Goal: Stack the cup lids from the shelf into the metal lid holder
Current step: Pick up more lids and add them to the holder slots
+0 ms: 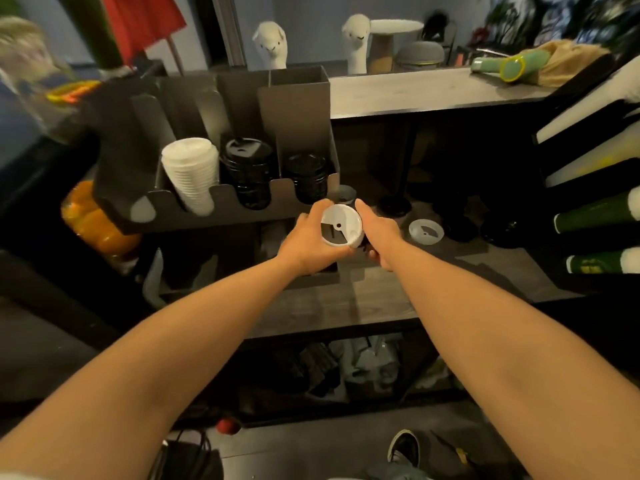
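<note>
A white cup lid [341, 226] is held between my two hands just in front of the metal lid holder [294, 109]. My left hand [308, 237] grips its left rim; my right hand [375, 233] presses its right side, with something dark under the fingers. The holder stands on the shelf and has a stack of white lids [190, 174] in its left slot and two stacks of black lids [247, 173] [306, 176] to the right. Another white lid [426, 231] lies flat on the shelf to the right, beside several black lids [393, 206].
Green and white cup sleeves [595, 216] jut in from the right. Oranges in a bag [93, 220] sit left of the holder. The upper counter [433, 90] carries plush llamas. Below the shelf lies clutter, and a shoe [403, 448] shows on the floor.
</note>
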`<state>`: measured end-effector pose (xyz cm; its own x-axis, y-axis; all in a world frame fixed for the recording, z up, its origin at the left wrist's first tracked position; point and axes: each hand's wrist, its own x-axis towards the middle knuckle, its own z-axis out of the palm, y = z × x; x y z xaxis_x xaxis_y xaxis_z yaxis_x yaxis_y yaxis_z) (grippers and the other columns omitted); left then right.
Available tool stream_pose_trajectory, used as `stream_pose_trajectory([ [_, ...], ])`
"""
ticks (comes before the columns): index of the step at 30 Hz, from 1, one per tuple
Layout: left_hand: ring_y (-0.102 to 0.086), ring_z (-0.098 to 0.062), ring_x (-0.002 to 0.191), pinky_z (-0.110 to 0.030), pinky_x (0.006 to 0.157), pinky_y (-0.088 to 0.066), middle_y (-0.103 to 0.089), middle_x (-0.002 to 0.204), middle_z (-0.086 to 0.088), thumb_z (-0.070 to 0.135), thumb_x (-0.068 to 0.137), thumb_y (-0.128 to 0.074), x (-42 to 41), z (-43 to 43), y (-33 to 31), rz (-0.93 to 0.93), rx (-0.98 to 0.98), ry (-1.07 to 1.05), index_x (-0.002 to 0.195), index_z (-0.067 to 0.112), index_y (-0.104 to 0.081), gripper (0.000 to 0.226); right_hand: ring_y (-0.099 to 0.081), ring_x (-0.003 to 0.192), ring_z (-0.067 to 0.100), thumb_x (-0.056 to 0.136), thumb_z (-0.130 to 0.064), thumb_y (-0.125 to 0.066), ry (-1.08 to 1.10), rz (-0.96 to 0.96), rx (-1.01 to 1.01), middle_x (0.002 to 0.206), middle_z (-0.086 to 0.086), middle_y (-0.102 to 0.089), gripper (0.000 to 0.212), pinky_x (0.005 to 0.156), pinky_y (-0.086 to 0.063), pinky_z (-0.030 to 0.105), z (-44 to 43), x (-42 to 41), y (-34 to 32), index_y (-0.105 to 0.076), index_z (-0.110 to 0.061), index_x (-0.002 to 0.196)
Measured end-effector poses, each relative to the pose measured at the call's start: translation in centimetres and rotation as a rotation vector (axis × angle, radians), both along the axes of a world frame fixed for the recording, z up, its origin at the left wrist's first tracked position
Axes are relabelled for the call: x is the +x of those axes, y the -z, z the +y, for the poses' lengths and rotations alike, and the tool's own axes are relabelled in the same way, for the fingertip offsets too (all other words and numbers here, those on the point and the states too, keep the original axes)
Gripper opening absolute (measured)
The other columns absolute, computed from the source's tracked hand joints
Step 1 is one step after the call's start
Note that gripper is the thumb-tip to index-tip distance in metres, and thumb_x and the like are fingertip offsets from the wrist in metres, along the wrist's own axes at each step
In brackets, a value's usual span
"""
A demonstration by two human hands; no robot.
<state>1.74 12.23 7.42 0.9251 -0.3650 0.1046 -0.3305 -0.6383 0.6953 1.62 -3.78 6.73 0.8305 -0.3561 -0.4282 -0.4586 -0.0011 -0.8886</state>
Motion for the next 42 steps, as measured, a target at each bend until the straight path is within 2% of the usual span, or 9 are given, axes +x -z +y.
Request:
stream_pose_trajectory([
  [4, -0.048, -0.014, 0.105, -0.035, 0.086, -0.052, -0.035, 0.129, 0.003, 0.059, 0.066, -0.08, -1.7, 4.2, -1.3, -0.208, 0.174, -0.077, 0.133, 0.025, -0.04, 0.086, -0.057, 0.082, 0.022, 0.086, -0.07, -0.054, -0.043, 0.019, -0.182, 0.103, 0.006, -0.064, 0.068, 0.063, -0.042, 0.031, 2.6, -0.1, -0.3, -0.062, -0.011, 0.119],
  [8, -0.05, -0.014, 0.109, -0.032, 0.086, -0.053, -0.041, 0.131, 0.002, 0.058, 0.069, -0.08, -2.4, 8.0, -2.6, -0.346, 0.163, -0.096, 0.137, 0.017, -0.045, 0.087, -0.056, 0.087, 0.028, 0.094, -0.055, -0.054, -0.292, 0.016, -0.381, 0.099, 0.01, -0.062, 0.041, 0.067, -0.043, 0.033, 5.6, -0.2, -1.1, -0.055, -0.017, 0.079],
  [11, -0.05, -0.019, 0.117, -0.033, 0.091, -0.052, -0.041, 0.137, -0.003, 0.054, 0.072, -0.081, -2.4, 10.9, -3.8, -0.409, 0.137, -0.145, 0.143, 0.013, -0.042, 0.091, -0.059, 0.08, 0.026, 0.092, -0.05, -0.062, -0.435, -0.044, -0.449, 0.094, 0.011, -0.066, 0.036, 0.063, -0.045, 0.034, 8.0, -0.2, -2.4, -0.057, -0.016, 0.083],
  [13, -0.048, -0.021, 0.122, -0.036, 0.095, -0.05, -0.041, 0.14, -0.004, 0.054, 0.073, -0.08, -2.2, 12.6, -4.8, -0.439, 0.12, -0.213, 0.147, 0.012, -0.039, 0.095, -0.061, 0.082, 0.024, 0.083, -0.059, -0.068, -0.534, -0.119, -0.473, 0.093, 0.007, -0.065, 0.047, 0.066, -0.05, 0.036, 9.7, -0.3, -3.6, -0.06, -0.015, 0.096],
  [17, -0.049, -0.024, 0.125, -0.041, 0.095, -0.05, -0.045, 0.14, -0.006, 0.054, 0.079, -0.075, -1.3, 15.5, -7.3, -0.501, 0.133, -0.339, 0.146, 0.015, -0.042, 0.084, -0.05, 0.13, 0.028, 0.073, -0.061, -0.078, -0.708, -0.253, -0.577, 0.145, 0.007, -0.049, 0.094, 0.101, -0.045, 0.041, 12.4, 0.1, -6.4, -0.037, -0.02, 0.147],
  [23, -0.051, -0.026, 0.124, -0.042, 0.097, -0.047, -0.05, 0.139, -0.007, 0.063, 0.079, -0.068, 2.0, 18.2, -11.0, -0.443, 0.209, -0.52, 0.144, 0.016, -0.045, 0.083, -0.034, 0.143, 0.032, 0.068, -0.059, -0.083, -0.843, -0.423, -0.577, 0.16, 0.006, -0.029, 0.121, 0.11, -0.038, 0.048, 15.8, 2.4, -10.7, -0.005, -0.033, 0.157],
  [30, -0.061, -0.021, 0.095, -0.042, 0.081, -0.056, -0.066, 0.11, 0.0, 0.08, 0.064, -0.056, 5.5, 18.8, -13.2, -0.286, 0.263, -0.522, 0.115, 0.022, -0.063, 0.077, -0.046, 0.121, 0.023, 0.076, -0.039, -0.084, -0.997, -0.41, -0.548, 0.143, -0.001, -0.042, 0.108, 0.09, -0.046, 0.037, 17.3, 5.6, -13.9, -0.01, -0.034, 0.155],
  [33, -0.061, -0.021, 0.095, -0.044, 0.083, -0.056, -0.065, 0.11, -0.001, 0.078, 0.068, -0.058, 6.9, 18.8, -12.9, -0.224, 0.31, -0.5, 0.116, 0.022, -0.06, 0.074, -0.051, 0.119, 0.026, 0.07, -0.052, -0.082, -1.053, -0.371, -0.645, 0.138, 0.001, -0.047, 0.106, 0.092, -0.051, 0.044, 18.0, 6.7, -14.3, -0.013, -0.045, 0.15],
  [42, -0.058, -0.026, 0.107, -0.045, 0.087, -0.054, -0.061, 0.121, -0.003, 0.075, 0.076, -0.06, 9.5, 19.1, -11.5, -0.171, 0.409, -0.494, 0.125, 0.023, -0.053, 0.072, -0.055, 0.102, 0.023, 0.078, -0.055, -0.077, -1.078, -0.224, -0.732, 0.128, 0.002, -0.049, 0.1, 0.064, -0.05, 0.029, 18.5, 8.6, -14.3, -0.012, -0.04, 0.152],
])
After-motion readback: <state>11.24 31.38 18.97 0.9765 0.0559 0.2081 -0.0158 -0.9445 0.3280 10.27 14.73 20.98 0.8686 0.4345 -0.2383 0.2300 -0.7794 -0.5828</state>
